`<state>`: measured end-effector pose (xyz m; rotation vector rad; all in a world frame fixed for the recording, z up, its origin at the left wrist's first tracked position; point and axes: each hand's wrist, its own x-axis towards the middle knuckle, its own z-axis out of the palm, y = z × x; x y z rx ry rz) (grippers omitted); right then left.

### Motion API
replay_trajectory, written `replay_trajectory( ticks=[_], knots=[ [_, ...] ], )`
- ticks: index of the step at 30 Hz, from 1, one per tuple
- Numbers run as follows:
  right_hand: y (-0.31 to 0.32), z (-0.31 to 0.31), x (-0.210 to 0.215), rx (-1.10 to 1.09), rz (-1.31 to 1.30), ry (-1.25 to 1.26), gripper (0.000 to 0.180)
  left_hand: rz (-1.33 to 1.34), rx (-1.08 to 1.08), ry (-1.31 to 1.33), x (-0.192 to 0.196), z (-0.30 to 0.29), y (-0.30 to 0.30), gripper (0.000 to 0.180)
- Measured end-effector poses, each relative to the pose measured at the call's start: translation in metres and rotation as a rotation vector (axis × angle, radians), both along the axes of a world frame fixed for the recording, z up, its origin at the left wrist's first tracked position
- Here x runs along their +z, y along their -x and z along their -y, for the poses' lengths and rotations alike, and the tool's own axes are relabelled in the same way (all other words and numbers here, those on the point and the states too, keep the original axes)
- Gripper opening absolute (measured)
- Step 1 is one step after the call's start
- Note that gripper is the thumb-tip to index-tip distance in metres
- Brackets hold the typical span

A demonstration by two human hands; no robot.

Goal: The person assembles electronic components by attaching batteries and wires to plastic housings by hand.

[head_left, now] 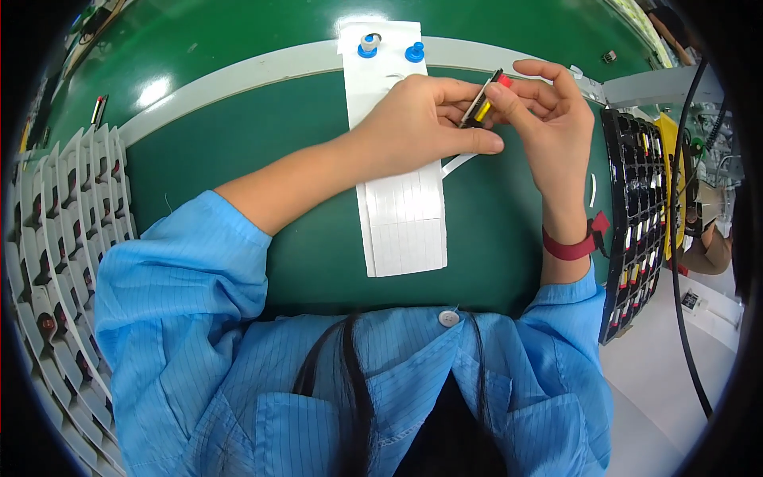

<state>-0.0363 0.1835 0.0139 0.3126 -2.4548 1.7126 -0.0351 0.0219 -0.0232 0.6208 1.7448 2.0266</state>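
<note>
A small block-shaped part (482, 110) with black, yellow and red sections is held between both hands above the green work mat (310, 246). My left hand (421, 119) grips its left side, fingers closed and thumb along the lower end. My right hand (548, 111) pinches the upper right side between thumb and fingers, with the index finger raised and bent. Fingers cover much of the part. Under my left hand lies a long white label sheet (404, 230). A thin white strip (458, 164) shows just below the left thumb.
Two blue-based pegs (414, 52) stand at the sheet's far end. White slotted trays (71, 238) line the left side. A black compartment tray (636, 215) with several similar parts stands at right, beside a hanging black cable (675, 262). A red wrist strap (568, 248) circles my right wrist.
</note>
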Motion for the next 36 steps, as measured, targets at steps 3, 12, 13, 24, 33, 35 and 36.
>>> replay_trajectory(
  ticks=[3,12,13,24,33,35,36],
  knots=[
    [0.004,-0.003,-0.001,0.069,0.178,0.296,0.031,-0.110,0.067,0.027,-0.003,-0.003,0.001,0.034],
    [0.017,-0.028,-0.013,0.276,0.422,0.466,0.021,0.191,-0.247,-0.022,0.006,0.018,0.020,0.034],
    [0.017,-0.028,-0.013,0.284,0.407,0.444,0.020,0.204,-0.245,0.001,0.009,0.018,0.020,0.034],
    [0.035,-0.011,-0.031,-0.060,0.179,0.669,0.023,-0.300,0.453,0.711,0.038,0.052,0.098,0.032],
    [0.031,-0.009,-0.041,0.052,0.158,0.318,0.016,-0.701,0.720,0.937,-0.022,0.099,0.114,0.024],
    [0.032,-0.005,-0.042,0.064,0.170,0.304,0.016,-0.904,0.997,1.224,-0.019,0.140,0.131,0.021],
    [0.033,-0.005,-0.041,0.057,0.180,0.286,0.016,-0.902,1.131,1.391,-0.015,0.167,0.134,0.023]
  ],
)
